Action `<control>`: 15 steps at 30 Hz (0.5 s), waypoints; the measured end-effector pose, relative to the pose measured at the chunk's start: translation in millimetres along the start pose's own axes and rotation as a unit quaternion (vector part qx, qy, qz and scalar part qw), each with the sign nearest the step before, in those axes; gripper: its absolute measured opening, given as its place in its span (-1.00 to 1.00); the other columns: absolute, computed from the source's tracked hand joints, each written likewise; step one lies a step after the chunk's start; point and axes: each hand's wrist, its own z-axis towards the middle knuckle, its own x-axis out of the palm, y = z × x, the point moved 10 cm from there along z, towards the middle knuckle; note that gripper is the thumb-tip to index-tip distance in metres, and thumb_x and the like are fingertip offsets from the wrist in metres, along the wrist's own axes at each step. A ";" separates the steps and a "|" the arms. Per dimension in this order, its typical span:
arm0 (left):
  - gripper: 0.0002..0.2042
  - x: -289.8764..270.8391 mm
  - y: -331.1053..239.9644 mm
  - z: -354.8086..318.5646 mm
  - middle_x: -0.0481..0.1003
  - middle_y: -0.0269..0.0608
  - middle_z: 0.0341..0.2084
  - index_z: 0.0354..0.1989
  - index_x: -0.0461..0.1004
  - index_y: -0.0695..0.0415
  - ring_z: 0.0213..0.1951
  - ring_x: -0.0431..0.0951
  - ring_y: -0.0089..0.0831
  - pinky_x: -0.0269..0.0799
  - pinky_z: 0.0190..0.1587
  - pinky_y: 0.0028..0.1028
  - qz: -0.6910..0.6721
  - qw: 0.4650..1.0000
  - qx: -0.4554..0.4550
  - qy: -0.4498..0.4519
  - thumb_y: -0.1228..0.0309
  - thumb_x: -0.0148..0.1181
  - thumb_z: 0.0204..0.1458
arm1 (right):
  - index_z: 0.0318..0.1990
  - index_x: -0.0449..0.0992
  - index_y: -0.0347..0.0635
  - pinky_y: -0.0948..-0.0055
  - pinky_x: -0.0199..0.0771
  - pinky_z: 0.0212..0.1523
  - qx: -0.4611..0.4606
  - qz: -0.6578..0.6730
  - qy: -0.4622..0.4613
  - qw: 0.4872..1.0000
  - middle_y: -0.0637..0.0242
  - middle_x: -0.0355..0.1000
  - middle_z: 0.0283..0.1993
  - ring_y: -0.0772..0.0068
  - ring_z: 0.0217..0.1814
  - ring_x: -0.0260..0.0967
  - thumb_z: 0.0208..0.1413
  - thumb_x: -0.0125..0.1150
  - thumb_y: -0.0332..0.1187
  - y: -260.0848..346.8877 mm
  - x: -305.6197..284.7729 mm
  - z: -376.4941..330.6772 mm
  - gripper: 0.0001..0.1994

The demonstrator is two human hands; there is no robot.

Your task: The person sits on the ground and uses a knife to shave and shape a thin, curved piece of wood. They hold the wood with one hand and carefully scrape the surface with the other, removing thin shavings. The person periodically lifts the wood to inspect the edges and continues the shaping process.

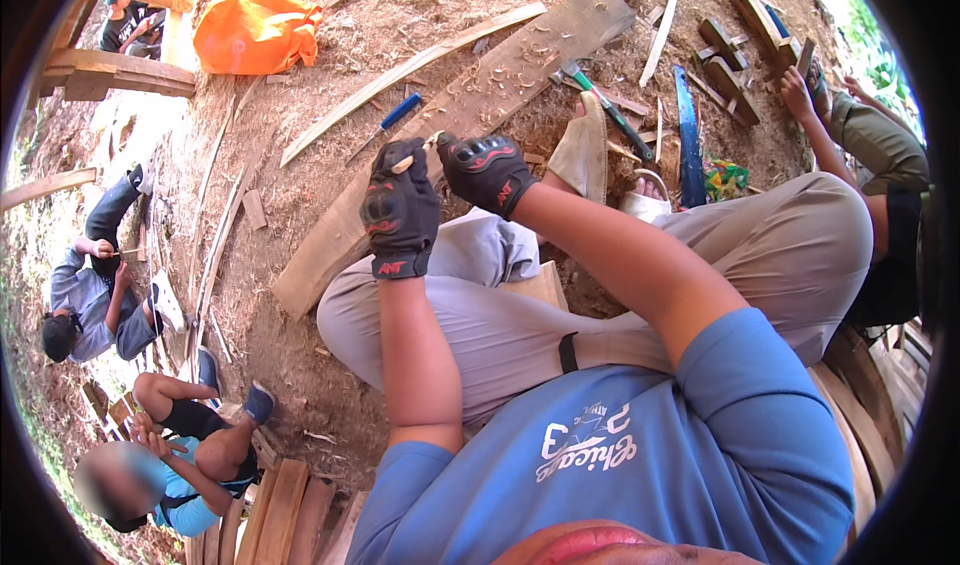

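Note:
Both my hands wear black gloves with hard knuckle guards and meet over a wide wooden plank (520, 55) strewn with curled shavings. My left hand (400, 205) is closed around a small pale wood piece (402, 165), whose end shows by the thumb. Close beside it on the right, my right hand (487, 173) is a fist with its fingertips tucked in. Something small and pale shows at its thumb side, between the two hands; I cannot make out what. Beyond my left hand lies a tool with a blue handle and thin metal shaft (400, 112).
Past the plank lie a long pale wood strip (410, 70) and an orange bag (257, 33). To the right are a hammer (612, 113), a long blue tool (688, 140) and dark wooden blocks (735, 75). People sit at left and right; boards (280, 515) lie lower left.

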 end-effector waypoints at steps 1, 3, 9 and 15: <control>-0.73 -1.1 4.6 -1.5 0.57 -0.06 -0.25 -0.02 0.53 0.17 -0.20 0.64 -0.19 0.53 -0.13 -0.20 0.001 1.000 -0.012 -0.012 0.30 -0.08 0.42 | -0.13 0.58 -0.10 -0.02 0.58 -0.32 -0.005 -0.009 -0.007 1.000 0.08 0.61 -0.39 -0.04 -0.33 0.62 0.24 0.04 -0.31 3.2 -0.5 1.5 -0.80; -0.76 -4.7 19.0 3.8 0.57 0.00 -0.27 -0.05 0.53 0.17 -0.22 0.62 -0.07 0.52 -0.12 -0.14 -0.076 0.988 -0.137 0.005 0.32 -0.05 0.41 | -0.12 0.58 -0.08 -0.04 0.59 -0.29 -0.021 -0.004 -0.009 1.000 0.08 0.63 -0.33 -0.04 -0.28 0.63 0.24 0.04 -0.30 5.5 -1.0 8.1 -0.80; -0.73 -4.3 21.3 9.7 0.58 0.02 -0.28 -0.06 0.53 0.17 -0.21 0.61 -0.01 0.51 -0.12 -0.10 -0.031 0.992 -0.125 0.002 0.26 -0.06 0.43 | -0.14 0.60 -0.10 0.00 0.60 -0.15 0.034 -0.137 0.113 0.984 -0.02 0.64 -0.12 -0.09 -0.08 0.63 0.28 -0.06 -0.27 -35.5 32.2 36.8 -0.73; -0.70 -2.6 26.4 1.2 0.55 -0.15 -0.41 0.02 0.51 0.10 -0.33 0.60 -0.19 0.50 -0.21 -0.17 0.012 0.994 -0.112 0.005 0.22 -0.12 0.44 | -0.14 0.55 -0.18 -0.02 0.60 -0.13 0.047 -0.001 -0.003 0.999 -0.06 0.63 -0.20 -0.11 -0.11 0.63 0.27 -0.04 -0.28 -4.4 -19.0 6.4 -0.75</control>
